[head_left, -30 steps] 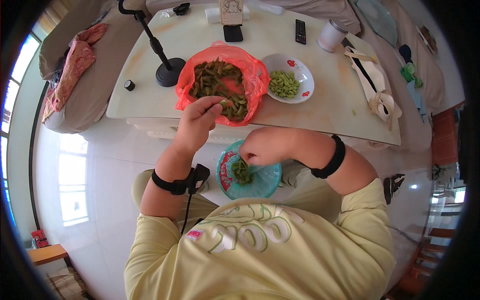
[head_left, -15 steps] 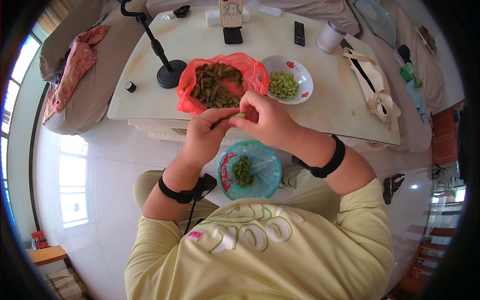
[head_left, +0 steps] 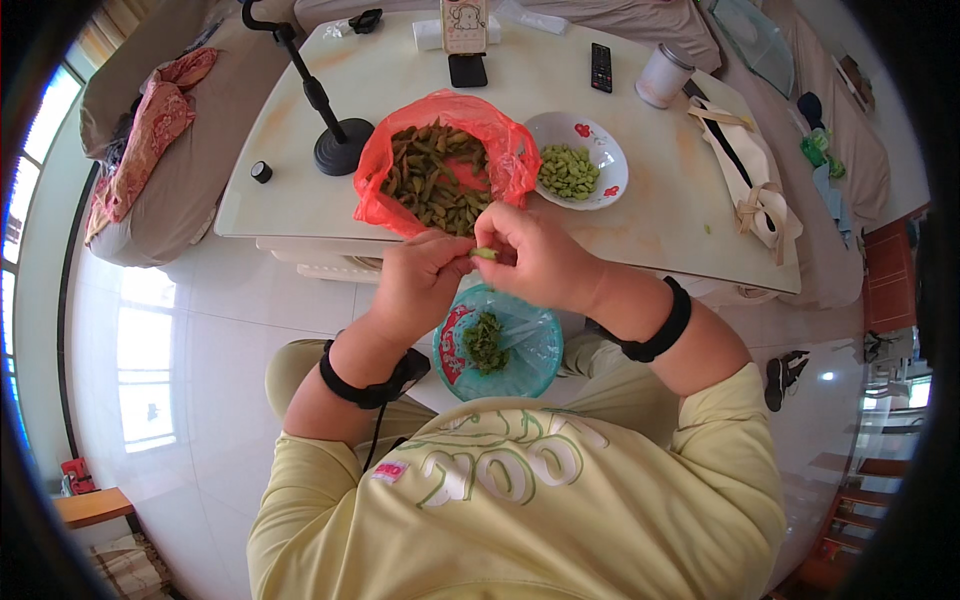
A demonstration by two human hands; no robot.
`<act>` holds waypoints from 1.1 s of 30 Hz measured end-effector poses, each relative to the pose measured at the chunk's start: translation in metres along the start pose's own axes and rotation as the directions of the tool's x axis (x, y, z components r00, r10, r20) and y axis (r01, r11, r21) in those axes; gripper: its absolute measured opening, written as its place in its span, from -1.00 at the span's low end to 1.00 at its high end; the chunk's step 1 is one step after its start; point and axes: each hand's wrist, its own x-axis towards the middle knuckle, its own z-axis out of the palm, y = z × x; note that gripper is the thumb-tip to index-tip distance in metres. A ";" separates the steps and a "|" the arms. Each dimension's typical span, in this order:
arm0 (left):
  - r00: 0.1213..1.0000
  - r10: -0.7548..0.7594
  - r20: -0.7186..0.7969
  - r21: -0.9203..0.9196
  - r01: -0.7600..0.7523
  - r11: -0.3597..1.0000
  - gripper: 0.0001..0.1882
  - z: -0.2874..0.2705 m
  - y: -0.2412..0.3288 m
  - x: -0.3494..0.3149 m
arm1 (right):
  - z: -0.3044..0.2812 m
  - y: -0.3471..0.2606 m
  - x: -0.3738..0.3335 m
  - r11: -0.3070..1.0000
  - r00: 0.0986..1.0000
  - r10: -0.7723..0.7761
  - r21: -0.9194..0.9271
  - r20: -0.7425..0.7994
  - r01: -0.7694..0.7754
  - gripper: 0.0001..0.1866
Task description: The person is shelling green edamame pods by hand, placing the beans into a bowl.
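A green soybean pod [head_left: 484, 253] is pinched between my two hands at the table's near edge. My left hand [head_left: 422, 278] is closed on its left end, and my right hand [head_left: 535, 258] grips the other end with thumb and bent fingers. Just beyond them a red plastic bag [head_left: 370, 195] lies open, full of brownish-green soybean pods [head_left: 435, 175]. To its right stands a white bowl [head_left: 609, 150] with red flowers, holding shelled green beans [head_left: 568, 172]. Below my hands, a teal bin [head_left: 548, 350] with a clear liner contains empty green pods [head_left: 486, 342].
The pale table [head_left: 640, 225] also bears a black stand [head_left: 343, 145], a small black cap [head_left: 261, 173], a phone [head_left: 464, 28] on a holder, a remote [head_left: 601, 68], a white canister [head_left: 664, 75] and a cream bag [head_left: 745, 170]. A shoe [head_left: 786, 378] lies on the floor.
Both hands have come slightly lower, toward me, with the pod between them. The red bag's rim stands a little higher at the back. Bowl and bin look the same.
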 end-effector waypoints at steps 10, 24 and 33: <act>0.997 -0.001 0.073 -0.080 0.007 0.997 -0.80 -0.003 0.004 0.000 | -0.004 -0.005 0.001 0.985 0.992 -0.125 -0.116 0.027 0.127 -0.76; 0.958 -0.145 0.248 -0.506 0.255 0.824 -0.89 -0.005 -0.001 -0.003 | -0.011 -0.005 0.000 0.821 0.943 0.174 0.486 0.284 -0.298 -0.79; 0.889 -0.231 0.396 -0.714 0.456 0.532 -0.78 -0.009 -0.008 -0.004 | -0.007 -0.006 0.001 0.794 0.957 0.162 0.544 0.241 -0.271 -0.84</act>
